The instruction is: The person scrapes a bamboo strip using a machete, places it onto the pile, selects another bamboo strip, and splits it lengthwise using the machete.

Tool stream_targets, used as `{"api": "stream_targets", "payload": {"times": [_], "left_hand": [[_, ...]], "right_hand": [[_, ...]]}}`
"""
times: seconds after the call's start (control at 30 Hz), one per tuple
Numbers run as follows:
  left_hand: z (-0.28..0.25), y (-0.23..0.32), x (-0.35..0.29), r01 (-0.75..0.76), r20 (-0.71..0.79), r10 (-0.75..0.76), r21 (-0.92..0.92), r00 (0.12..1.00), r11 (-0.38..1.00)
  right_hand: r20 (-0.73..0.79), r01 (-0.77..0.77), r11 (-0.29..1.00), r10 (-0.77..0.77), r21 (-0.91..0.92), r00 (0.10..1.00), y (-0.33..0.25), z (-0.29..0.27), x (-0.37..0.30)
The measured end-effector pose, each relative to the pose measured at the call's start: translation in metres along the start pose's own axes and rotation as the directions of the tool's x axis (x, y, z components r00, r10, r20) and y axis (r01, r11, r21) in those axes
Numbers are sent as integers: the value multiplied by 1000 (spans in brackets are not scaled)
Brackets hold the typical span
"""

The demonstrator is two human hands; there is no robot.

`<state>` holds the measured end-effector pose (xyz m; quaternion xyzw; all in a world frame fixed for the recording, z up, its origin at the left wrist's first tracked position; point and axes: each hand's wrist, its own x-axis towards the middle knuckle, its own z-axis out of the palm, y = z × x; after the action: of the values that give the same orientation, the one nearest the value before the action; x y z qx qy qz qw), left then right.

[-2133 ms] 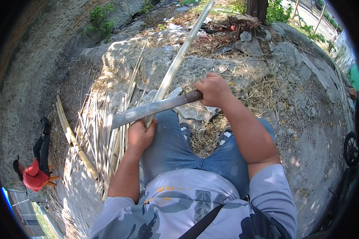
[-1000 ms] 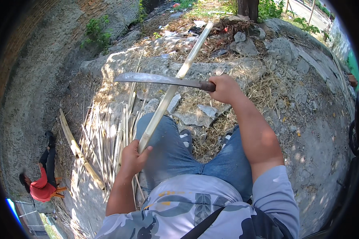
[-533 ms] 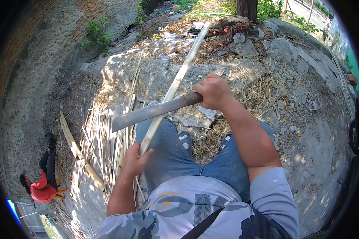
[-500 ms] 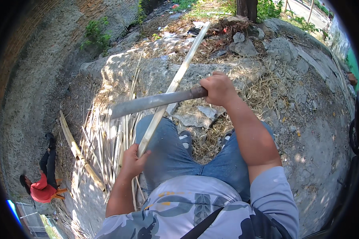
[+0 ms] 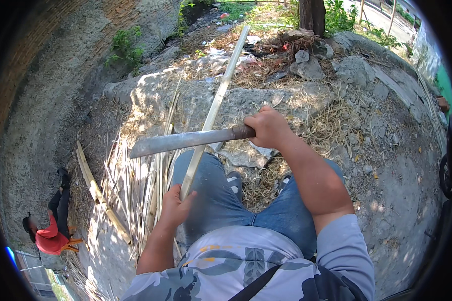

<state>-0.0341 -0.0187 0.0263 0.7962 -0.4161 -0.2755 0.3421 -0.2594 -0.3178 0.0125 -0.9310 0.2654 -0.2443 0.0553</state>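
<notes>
Currently, my left hand (image 5: 175, 206) is clenched round the near end of a pale bamboo strip (image 5: 216, 105), so it is the nearer hand to it. The strip's long axis runs forward from that fist, leaning slightly right. My right hand (image 5: 268, 128) grasps the handle of a long blade (image 5: 176, 143), which points left and crosses the strip ahead of my left fist (blade touching or just above: cannot tell). Loose strips (image 5: 135, 180) lie left of my left hand.
</notes>
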Motion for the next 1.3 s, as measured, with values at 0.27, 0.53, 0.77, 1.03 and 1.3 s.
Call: {"api": "stream_targets", "payload": {"times": [0.27,0.53,0.77,1.03,1.3], "left_hand": [[-13,-12,-6,-66,49,64,42,997,997],[-7,-15,-1,-48,54,44,69,998,996],[-8,-7,-5,-8,39,8,-13,999,1000],[-11,-9,-6,-47,54,44,66,998,997],[-5,-3,-4,-15,7,15,37,1000,999]], "right_hand": [[-69,61,991,-70,-121,995,34,-21,0],[-14,-262,962,264,74,964,31,-13,-3],[38,-251,963,248,96,968,27,-16,0],[-1,-204,979,204,30,979,37,-3,-5],[34,-286,958,286,8,958,12,-12,0]]}}
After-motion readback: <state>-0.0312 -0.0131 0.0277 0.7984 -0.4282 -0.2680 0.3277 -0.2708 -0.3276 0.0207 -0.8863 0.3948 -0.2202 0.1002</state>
